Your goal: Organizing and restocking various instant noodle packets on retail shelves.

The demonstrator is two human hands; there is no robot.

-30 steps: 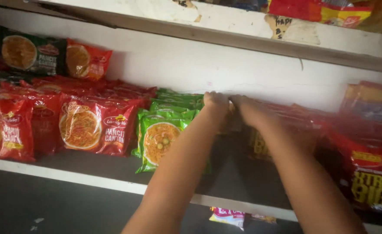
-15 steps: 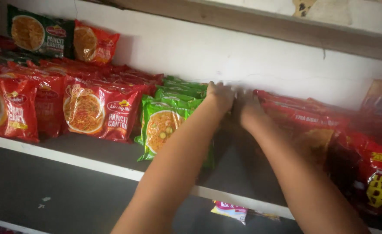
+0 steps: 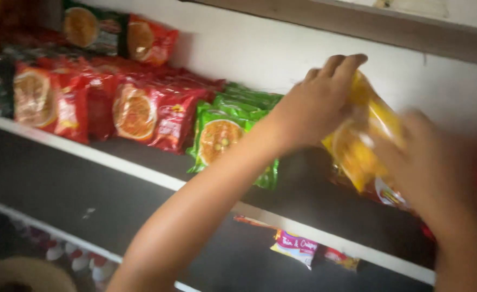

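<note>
Yellow packet [image 3: 364,141], motion-blurred, is pinched by left hand [image 3: 314,108] and smeared right hand [image 3: 425,162], each grip closed.

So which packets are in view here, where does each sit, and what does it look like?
Yellow packet: flat pouch, blurred, held in left hand and right hand.
Green packets: upright row mid-shelf, orange disc on front.
Red packets: rows left of the green, orange disc.
Dark green packet and orange-red packet: against the back wall, upper left.
Pink and white pouch: below the shelf edge.
</note>
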